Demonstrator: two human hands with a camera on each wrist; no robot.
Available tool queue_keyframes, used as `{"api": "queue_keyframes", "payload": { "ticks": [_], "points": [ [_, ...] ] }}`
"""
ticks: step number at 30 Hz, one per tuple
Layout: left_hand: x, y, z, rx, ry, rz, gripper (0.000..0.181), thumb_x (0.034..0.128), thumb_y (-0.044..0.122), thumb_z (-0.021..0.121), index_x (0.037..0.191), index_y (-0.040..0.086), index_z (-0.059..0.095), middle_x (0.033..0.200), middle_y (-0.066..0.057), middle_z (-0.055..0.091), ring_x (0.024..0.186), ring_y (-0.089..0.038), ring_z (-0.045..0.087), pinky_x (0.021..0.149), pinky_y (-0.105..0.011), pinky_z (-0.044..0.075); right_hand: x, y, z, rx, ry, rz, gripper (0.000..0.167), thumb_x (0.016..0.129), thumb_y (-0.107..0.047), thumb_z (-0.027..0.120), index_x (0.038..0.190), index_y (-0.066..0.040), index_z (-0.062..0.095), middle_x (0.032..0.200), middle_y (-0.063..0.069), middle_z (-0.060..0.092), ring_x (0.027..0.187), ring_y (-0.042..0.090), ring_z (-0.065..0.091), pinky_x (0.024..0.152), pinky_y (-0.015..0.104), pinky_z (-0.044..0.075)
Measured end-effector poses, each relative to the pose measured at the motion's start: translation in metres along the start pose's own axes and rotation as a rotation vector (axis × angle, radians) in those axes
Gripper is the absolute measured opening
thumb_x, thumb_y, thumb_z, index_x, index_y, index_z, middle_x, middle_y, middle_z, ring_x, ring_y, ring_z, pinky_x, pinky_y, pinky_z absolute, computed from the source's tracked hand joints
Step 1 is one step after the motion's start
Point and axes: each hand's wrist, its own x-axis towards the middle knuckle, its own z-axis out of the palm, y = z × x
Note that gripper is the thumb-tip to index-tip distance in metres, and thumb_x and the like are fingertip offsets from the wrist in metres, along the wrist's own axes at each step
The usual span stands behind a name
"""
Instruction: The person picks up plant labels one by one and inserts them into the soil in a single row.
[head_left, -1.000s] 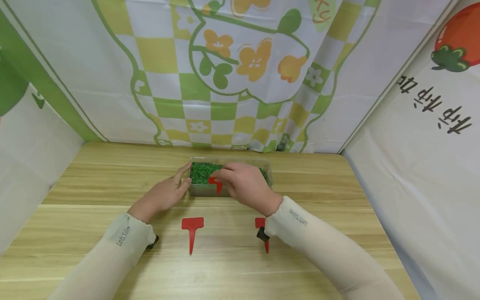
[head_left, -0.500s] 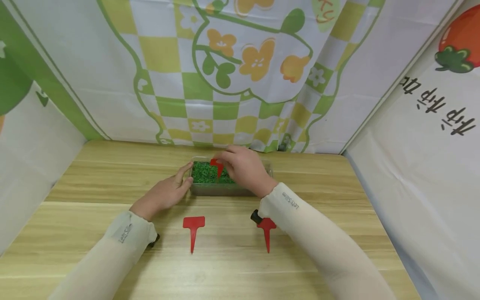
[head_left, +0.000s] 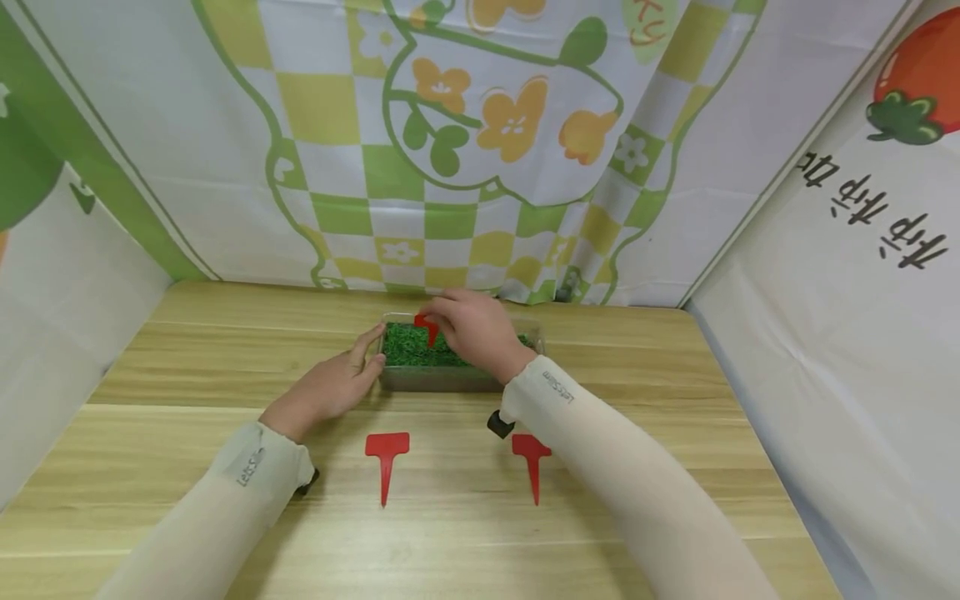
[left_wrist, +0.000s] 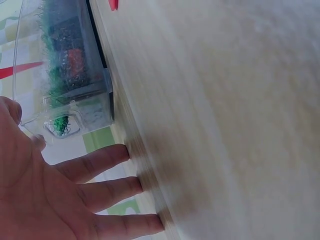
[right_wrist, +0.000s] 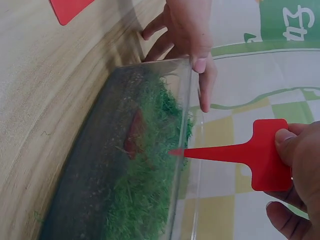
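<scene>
My right hand pinches the wide head of a red T-shaped plant label over a clear plastic box filled with dark soil and green grass. In the right wrist view the label's pointed tip is at the grass; whether it has entered is unclear. At the box's left end, my left hand touches the corner with thumb and forefinger. The left wrist view has its other fingers straight, spread near the tabletop. Two more red labels lie on the table, one left and one right.
The wooden table ends at a checked, flowered curtain just behind the box. White printed panels stand at both sides. A red patch shows through the box wall, of unclear nature. Black wrist cameras sit under the sleeves.
My right hand has raised the red plant label from before the box's front wall to over the grass, then shifted slightly left. My left hand stays at the box's left end.
</scene>
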Motion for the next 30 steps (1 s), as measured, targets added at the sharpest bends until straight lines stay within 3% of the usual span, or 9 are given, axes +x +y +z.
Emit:
{"api": "queue_keyframes", "payload": {
  "ticks": [8,22,30],
  "points": [
    [0.000,-0.002,-0.002,0.004,-0.008,0.000,0.066,0.1071,0.055,0.018,0.162,0.030,-0.008,0.145,-0.025,0.052,0.133,-0.050,0.048,0.107,-0.067,0.035,0.008,-0.003,0.010,-0.015,-0.066,0.017,0.020,0.102,-0.023,0.060,0.117,-0.022,0.073,0.112,-0.006,0.071,0.095,0.011,0.069,0.078,0.027,0.057],
    [0.000,0.000,-0.001,0.003,-0.006,-0.004,0.065,0.1076,0.053,0.020,0.162,0.029,-0.006,0.145,-0.026,0.051,0.132,-0.050,0.048,0.107,-0.066,0.037,0.009,-0.005,0.023,-0.019,-0.133,0.036,0.020,0.101,-0.018,0.061,0.117,-0.022,0.073,0.105,-0.006,0.068,0.091,0.011,0.067,0.077,0.028,0.057],
    [0.000,-0.001,-0.002,0.005,-0.012,0.002,0.066,0.1071,0.055,0.019,0.162,0.029,-0.007,0.145,-0.027,0.050,0.130,-0.051,0.050,0.106,-0.067,0.037,0.008,-0.006,0.026,0.001,-0.141,0.062,0.020,0.102,-0.024,0.059,0.117,-0.022,0.073,0.109,-0.006,0.070,0.091,0.011,0.068,0.078,0.029,0.057]
  ]
}}
